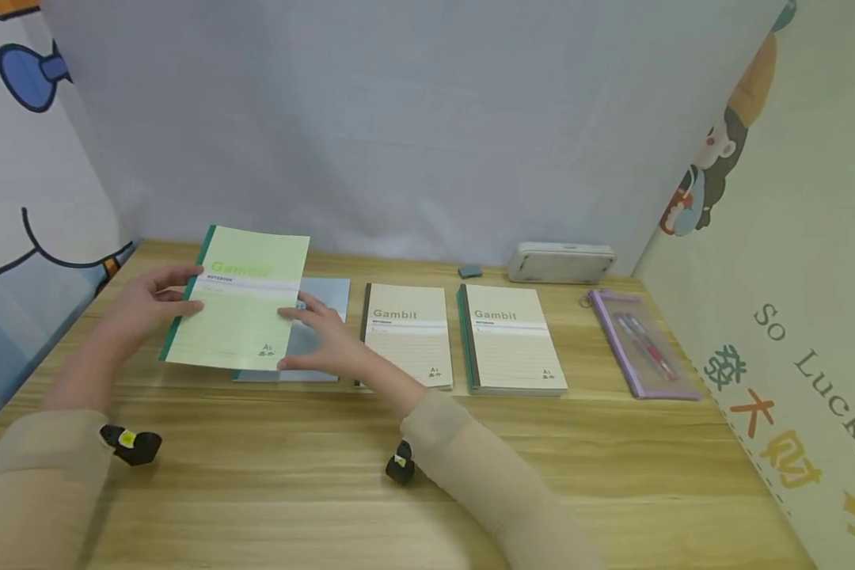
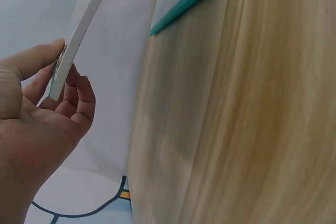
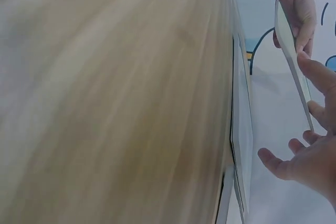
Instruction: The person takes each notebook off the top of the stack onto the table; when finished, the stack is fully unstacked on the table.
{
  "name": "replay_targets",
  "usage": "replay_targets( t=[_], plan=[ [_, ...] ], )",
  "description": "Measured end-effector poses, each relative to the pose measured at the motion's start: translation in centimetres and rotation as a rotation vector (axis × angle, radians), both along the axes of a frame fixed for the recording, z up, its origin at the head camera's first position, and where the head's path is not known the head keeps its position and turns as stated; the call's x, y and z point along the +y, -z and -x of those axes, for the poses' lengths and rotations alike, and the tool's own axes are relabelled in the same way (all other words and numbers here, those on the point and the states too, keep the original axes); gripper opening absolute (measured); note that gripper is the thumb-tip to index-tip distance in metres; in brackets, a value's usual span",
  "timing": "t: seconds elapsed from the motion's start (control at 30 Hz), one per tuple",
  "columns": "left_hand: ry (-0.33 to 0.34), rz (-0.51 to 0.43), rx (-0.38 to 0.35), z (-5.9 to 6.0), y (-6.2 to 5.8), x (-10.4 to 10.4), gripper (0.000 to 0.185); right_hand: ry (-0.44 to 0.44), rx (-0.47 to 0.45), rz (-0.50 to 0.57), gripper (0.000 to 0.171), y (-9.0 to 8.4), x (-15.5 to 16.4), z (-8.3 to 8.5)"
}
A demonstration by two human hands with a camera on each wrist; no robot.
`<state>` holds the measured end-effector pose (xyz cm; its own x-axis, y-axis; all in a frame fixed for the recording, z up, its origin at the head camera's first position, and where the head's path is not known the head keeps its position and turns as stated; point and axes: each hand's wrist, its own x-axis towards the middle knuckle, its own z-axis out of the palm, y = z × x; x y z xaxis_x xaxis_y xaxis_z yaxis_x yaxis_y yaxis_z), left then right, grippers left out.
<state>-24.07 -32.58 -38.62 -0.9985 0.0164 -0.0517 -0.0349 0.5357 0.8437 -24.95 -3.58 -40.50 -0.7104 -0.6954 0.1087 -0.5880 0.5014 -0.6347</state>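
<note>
- The green notebook (image 1: 235,317) was held up off the table (image 1: 292,475) at the left of the scene, cover facing the person, dark green spine to the left.
- It looked light and thin, probably paper with a soft card cover: easy to lift, apt to bow, its corners likely to crease under a hard squeeze. The smooth cover might slide a little.
- The bound spine seemed the stiffest place to take hold; the loose right edge called for a flat, gentle touch so that the pages did not fan.
- The left hand (image 1: 150,301) pinched the spine side, thumb and fingers on opposite faces, parted only by the notebook's thickness.
- The right hand (image 1: 324,336) held the right edge lightly, thumb and one finger on the cover, its other fingers spread.
- Lower and partly hidden behind it lay a blue notebook (image 1: 321,348).
- To the right lay a cream notebook (image 1: 408,340), then a cream-topped stack (image 1: 509,340) with a green edge showing below.
- On the far side sat a small blue-grey block (image 1: 470,271) and a white case (image 1: 561,264); farthest right, a purple-edged pouch (image 1: 641,344) held pens.
</note>
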Motion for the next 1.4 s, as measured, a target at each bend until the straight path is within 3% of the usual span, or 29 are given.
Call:
replay_targets(
  t=[0.23,0.43,0.63,0.93,1.13,1.4],
  plan=[
    [0.010,0.042,-0.028,-0.2,1.2,-2.5,0.071,-0.047,0.000,-0.140,0.075,-0.1,-2.2,0.7],
    [0.056,0.077,-0.061,-0.4,1.7,-4.1,0.076,-0.062,0.012,-0.177,0.070,0.7,-4.0,1.1],
    [0.090,0.107,-0.089,-0.8,2.4,-4.9,0.074,0.040,0.092,-0.253,0.070,1.8,-5.4,0.9],
    [0.136,0.195,-0.075,-1.5,2.9,-6.5,0.076,0.132,0.098,-0.357,0.075,1.9,-7.2,0.1],
    [0.145,0.218,-0.068,-1.1,3.4,-6.8,0.077,0.123,0.059,-0.440,0.079,1.9,-7.6,0.0],
    [0.128,0.258,-0.129,-0.2,4.1,-7.6,0.083,0.073,0.038,-0.461,0.084,2.1,-7.4,0.1]
  ],
)
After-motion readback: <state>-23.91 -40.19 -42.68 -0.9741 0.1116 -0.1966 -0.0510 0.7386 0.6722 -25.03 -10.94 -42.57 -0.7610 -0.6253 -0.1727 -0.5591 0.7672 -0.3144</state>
